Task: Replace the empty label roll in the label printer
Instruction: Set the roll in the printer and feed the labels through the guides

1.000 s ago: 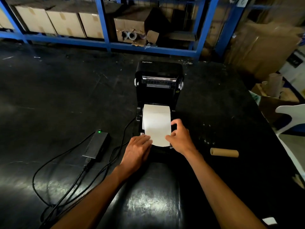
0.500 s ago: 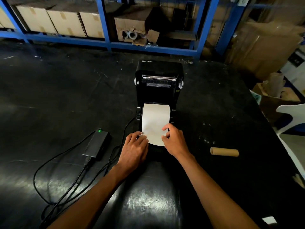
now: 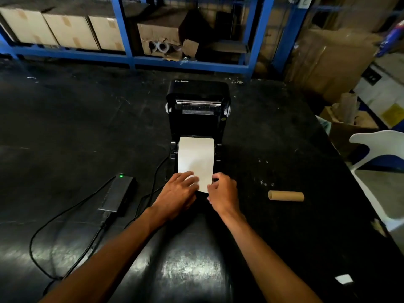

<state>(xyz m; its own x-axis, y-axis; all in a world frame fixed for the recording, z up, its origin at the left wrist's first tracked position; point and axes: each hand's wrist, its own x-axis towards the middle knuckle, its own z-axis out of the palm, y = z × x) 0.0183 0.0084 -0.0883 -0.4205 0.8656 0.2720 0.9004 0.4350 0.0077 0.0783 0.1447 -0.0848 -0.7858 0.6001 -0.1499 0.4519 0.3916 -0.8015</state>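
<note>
The printer (image 3: 197, 110) sits near the middle of the black table (image 3: 76, 127), toward its far edge, with its lid tipped up and back. A new white roll of labels (image 3: 196, 158) lies in the open tray, and its loose end runs toward the person over the front of the printer.

The left hand (image 3: 178, 194) lies flat on the left side of the loose end, fingers straight and together, pressing the paper down. The right hand (image 3: 223, 193) is at the right side of the paper with its fingers curled; it seems to pinch the paper's edge, but the grip is partly hidden.

The old brown tube (image 3: 286, 195) lies on the table to the right of the printer, well apart from it. So the empty roll is out and the new one is in.

The step now looks like pulling the paper straight so it sits flat across the front. Next, the paper should be kept even between the side guides, and then the lid needs to come down and click shut.

A power box (image 3: 117, 194) with a green light lies to the left, with its cable (image 3: 65, 215) trailing toward the near edge.
</note>
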